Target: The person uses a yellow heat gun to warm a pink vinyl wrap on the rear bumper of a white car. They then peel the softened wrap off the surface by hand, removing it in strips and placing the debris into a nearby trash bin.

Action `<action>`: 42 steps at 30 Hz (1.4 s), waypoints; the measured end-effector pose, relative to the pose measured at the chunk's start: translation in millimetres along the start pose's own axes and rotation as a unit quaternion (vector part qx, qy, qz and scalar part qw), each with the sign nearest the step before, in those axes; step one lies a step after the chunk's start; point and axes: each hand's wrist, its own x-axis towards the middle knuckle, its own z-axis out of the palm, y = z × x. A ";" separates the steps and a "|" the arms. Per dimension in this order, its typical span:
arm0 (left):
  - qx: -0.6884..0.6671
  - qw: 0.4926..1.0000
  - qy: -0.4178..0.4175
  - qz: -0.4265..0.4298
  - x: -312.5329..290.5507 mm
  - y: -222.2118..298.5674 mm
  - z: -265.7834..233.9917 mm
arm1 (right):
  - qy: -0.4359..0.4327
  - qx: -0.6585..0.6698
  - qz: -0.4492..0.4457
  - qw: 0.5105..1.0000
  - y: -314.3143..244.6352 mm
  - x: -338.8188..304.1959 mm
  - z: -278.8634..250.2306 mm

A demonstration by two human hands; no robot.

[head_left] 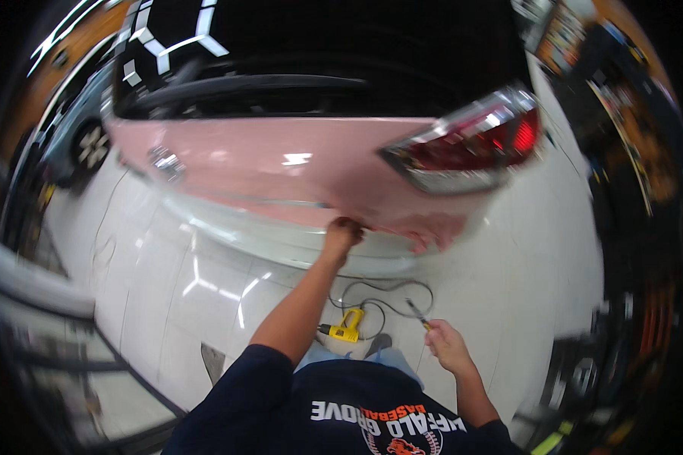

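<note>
Left fingers (349, 224) bunched at pink film (435, 226), hold unclear; right fingers (435, 331) closed round slim tool (415, 310).

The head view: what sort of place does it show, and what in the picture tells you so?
Probably an indoor car workshop: a pink car with ragged pink material along its lower edge, a yellow corded tool on the floor, and another car at the left.
</note>
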 end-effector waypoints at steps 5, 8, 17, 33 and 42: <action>-0.038 0.999 -0.001 -0.013 -17.8 5.6 -2.2 | 0.005 -0.049 -0.201 0.978 -86.9 35.7 1.2; 0.007 1.000 -0.027 -0.012 -34.3 -1.4 -14.7 | 0.010 -0.145 -0.341 0.929 -138.9 45.8 27.7; 0.020 0.979 0.163 -0.119 -143.9 -137.8 -244.0 | 0.037 -0.261 -0.556 0.789 -263.2 79.1 161.7; 0.014 0.935 0.260 -0.241 -234.6 -245.6 -381.2 | 0.069 -0.580 -0.626 0.517 -326.8 151.8 315.2; 0.127 0.938 0.223 -0.234 -195.4 -224.4 -411.7 | 0.069 -0.597 -0.631 0.490 -323.0 153.2 338.0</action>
